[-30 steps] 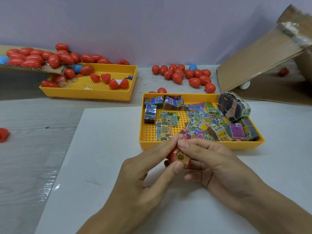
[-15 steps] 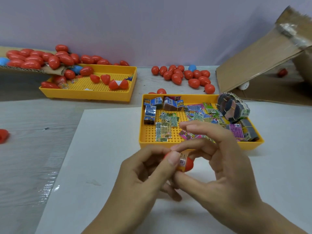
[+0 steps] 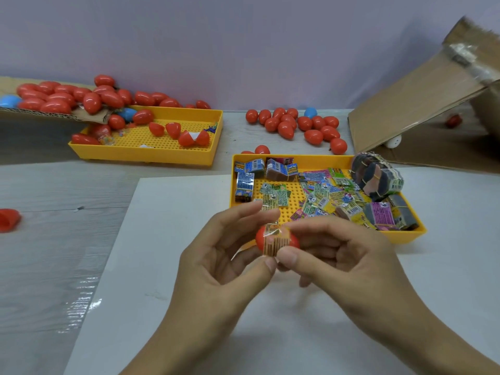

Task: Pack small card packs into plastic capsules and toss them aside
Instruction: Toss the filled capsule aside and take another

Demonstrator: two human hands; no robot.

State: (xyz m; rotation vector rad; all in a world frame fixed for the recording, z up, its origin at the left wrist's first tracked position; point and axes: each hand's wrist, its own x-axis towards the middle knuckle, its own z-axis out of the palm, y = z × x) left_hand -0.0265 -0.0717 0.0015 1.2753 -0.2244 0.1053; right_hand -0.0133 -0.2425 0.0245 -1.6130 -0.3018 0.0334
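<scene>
Hands meet near the middle of the view, just at 6 o'clock from the near tray. The left hand curls its thumb and fingers around a red capsule, and the right hand pinches it from the other side, thumb below and forefinger above. A small card pack in crinkly clear wrap sits across the capsule's open mouth, partly pushed in, with its striped edge facing the camera. Whether the capsule is one half or two cannot be told, since the fingers cover much of it.

The yellow tray of loose card packs lies at 12 o'clock from the hands, touching the far edge of a white sheet spread over the bench. At the tray's 2 o'clock corner a banded bundle of packs leans on the rim.

At 10 o'clock a second yellow tray holds several red capsule halves, with a heap of closed red capsules spilling toward it from a cardboard flap. At 12 o'clock, beyond the near tray, a cluster of finished capsules lies against the wall, mostly red with one blue. A cardboard box tilts open at 2 o'clock. One stray red piece rests at the 9 o'clock edge of the bench.
</scene>
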